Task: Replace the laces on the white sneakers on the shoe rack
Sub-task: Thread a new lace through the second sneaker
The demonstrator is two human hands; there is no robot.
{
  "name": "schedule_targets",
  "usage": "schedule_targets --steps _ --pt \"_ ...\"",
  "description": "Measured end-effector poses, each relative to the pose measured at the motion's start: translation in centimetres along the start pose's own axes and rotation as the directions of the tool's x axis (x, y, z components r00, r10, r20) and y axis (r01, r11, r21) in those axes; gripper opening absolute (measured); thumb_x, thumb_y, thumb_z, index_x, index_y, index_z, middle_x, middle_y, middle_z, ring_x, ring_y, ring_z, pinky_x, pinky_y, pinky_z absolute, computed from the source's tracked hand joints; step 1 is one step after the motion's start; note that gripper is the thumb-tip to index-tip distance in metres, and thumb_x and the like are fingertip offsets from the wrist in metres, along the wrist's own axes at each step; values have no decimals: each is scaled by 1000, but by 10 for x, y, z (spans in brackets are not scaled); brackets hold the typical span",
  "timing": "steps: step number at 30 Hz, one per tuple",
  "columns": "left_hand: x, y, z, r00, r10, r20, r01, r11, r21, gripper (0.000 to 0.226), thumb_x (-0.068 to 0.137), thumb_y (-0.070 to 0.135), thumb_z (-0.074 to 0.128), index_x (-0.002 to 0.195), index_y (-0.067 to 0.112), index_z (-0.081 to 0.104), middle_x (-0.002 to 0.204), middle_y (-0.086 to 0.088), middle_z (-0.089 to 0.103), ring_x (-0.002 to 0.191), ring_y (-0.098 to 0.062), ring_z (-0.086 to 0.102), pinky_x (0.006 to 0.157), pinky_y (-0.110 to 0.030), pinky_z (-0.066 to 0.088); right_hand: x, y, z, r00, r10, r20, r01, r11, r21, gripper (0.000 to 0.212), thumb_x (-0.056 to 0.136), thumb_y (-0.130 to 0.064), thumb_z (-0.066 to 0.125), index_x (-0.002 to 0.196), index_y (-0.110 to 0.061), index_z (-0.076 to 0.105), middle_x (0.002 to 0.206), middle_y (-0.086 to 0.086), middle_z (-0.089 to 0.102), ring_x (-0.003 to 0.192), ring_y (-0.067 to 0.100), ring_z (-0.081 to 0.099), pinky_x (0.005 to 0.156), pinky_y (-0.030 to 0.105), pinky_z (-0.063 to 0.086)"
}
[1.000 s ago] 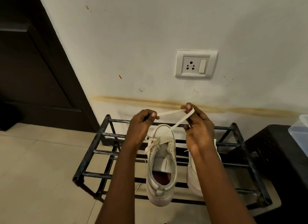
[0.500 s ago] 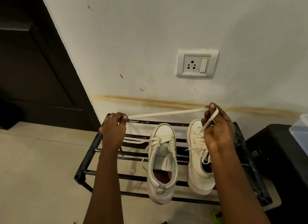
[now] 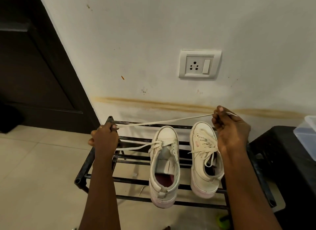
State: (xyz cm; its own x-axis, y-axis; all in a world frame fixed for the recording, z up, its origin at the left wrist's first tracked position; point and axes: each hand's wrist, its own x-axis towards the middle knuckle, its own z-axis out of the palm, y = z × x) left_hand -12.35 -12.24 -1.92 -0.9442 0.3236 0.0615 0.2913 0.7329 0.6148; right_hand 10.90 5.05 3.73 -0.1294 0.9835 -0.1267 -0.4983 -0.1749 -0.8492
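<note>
While the lace [image 3: 164, 121] stretches taut above the rack [image 3: 84, 169], the left hand [image 3: 105, 138] and right hand [image 3: 230, 129] each hold it in a closed pinch grip. Both sneakers sit on the rack. The left sneaker [image 3: 165, 169] is laced only near the toe, and the right sneaker [image 3: 205, 161] looks fully laced. Keep the lace flat and untwisted, match the 2 free lengths, then thread the next eyelets.

Left hand [image 3: 105, 139] hides part of the lace [image 3: 165, 121].
</note>
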Motion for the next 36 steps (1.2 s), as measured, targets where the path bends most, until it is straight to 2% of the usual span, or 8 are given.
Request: schedule_targets --steps 5,8,10,13,18,26,32,36 --pt "-1 13 2 991 121 64 -122 992 16 30 97 31 47 123 26 60 138 -6 46 132 -33 29 110 -49 20 -17 3 19 972 -6 235 37 991 -128 21 84 -3 63 70 -13 74 74 -1 70 62 6 60 63 18 52" --pt "-15 46 1 903 407 140 -310 841 -443 34 92 38 54 125 30 58 135 3 54 131 -19 42 112 -47 29 -32 15 35 950 40 308 25 979 -204 9 82 0 63 80 -6 70 68 -2 68 56 6 60 60 19 53" --pt "-33 74 -3 830 495 256 -207 700 -684 29 90 32 57 118 37 60 123 10 62 121 -4 51 108 -33 37 -39 23 42 939 60 339 32 965 -259 12 80 5 65 81 -6 70 59 0 66 53 9 60 56 20 52" --pt "-49 94 1 760 561 329 -106 606 -788 21 88 25 58 106 35 65 109 13 68 108 2 59 96 -22 45 -47 29 49 922 85 377 39 950 -309 9 78 2 69 80 -7 70 64 8 67 55 14 64 55 23 52" --pt "-54 94 7 738 575 352 -103 612 -784 24 82 42 61 98 31 73 97 3 74 99 -10 66 94 -32 49 -46 28 48 925 82 370 76 917 -392 9 83 -3 67 81 -11 71 72 10 70 60 16 68 56 21 54" --pt "-49 90 6 777 511 367 -66 646 -761 16 84 17 66 99 18 73 91 5 73 79 6 64 64 -5 43 -43 33 45 935 113 336 72 868 -491 11 82 -6 68 78 -16 72 63 0 66 51 10 53 59 28 49" --pt "-40 79 13 790 443 423 -68 750 -657 7 79 18 73 79 25 74 83 4 74 85 -8 67 88 -33 50 -36 32 37 936 206 284 -74 908 -413 9 81 6 65 79 -2 67 61 8 67 53 15 64 56 23 55" --pt "-40 78 18 777 430 459 -77 789 -609 3 80 25 71 78 24 73 82 8 71 89 -9 64 90 -34 47 -36 34 37 920 207 331 -10 860 -510 7 81 6 65 81 -1 66 63 8 66 50 10 63 56 20 56"
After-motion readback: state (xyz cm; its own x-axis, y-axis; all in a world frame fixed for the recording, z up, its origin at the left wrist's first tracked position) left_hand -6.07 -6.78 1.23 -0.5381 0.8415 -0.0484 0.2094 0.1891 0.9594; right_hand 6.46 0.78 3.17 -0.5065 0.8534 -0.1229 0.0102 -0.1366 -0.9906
